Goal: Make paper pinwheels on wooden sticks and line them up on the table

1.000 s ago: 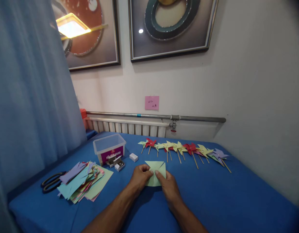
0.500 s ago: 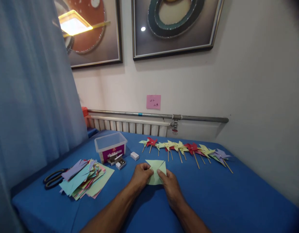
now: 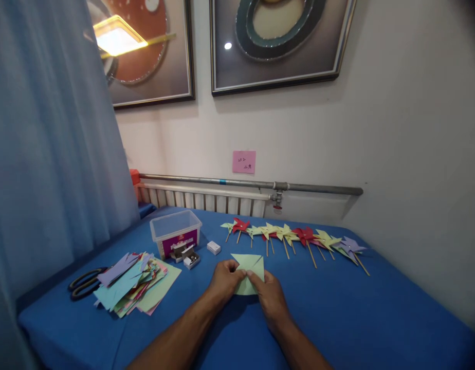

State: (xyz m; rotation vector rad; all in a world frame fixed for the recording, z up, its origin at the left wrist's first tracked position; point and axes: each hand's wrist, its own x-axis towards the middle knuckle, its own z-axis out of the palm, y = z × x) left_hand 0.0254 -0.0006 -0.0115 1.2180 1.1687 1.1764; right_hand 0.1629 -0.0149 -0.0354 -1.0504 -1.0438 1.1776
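Note:
A light green paper square (image 3: 250,266) with cuts from its corners lies on the blue table (image 3: 353,313) in front of me. My left hand (image 3: 223,280) pinches its left part, fingers curled. From the right, my right hand (image 3: 269,297) presses and pinches the same sheet near its middle. Both hands hide the sheet's near edge. Behind it a row of several finished paper pinwheels (image 3: 295,237) on wooden sticks lies in red, yellow-green and purple.
A stack of coloured paper (image 3: 135,282) lies at the left, black scissors (image 3: 83,282) beside it. A clear plastic tub (image 3: 176,234), small open boxes (image 3: 187,256) and a small white box (image 3: 213,247) sit behind. Curtain (image 3: 48,144) at left, radiator pipe (image 3: 253,184) on the wall.
My view shifted slightly between the first frame and now. My right fingers moved a little leftward on the green sheet, closer to my left hand.

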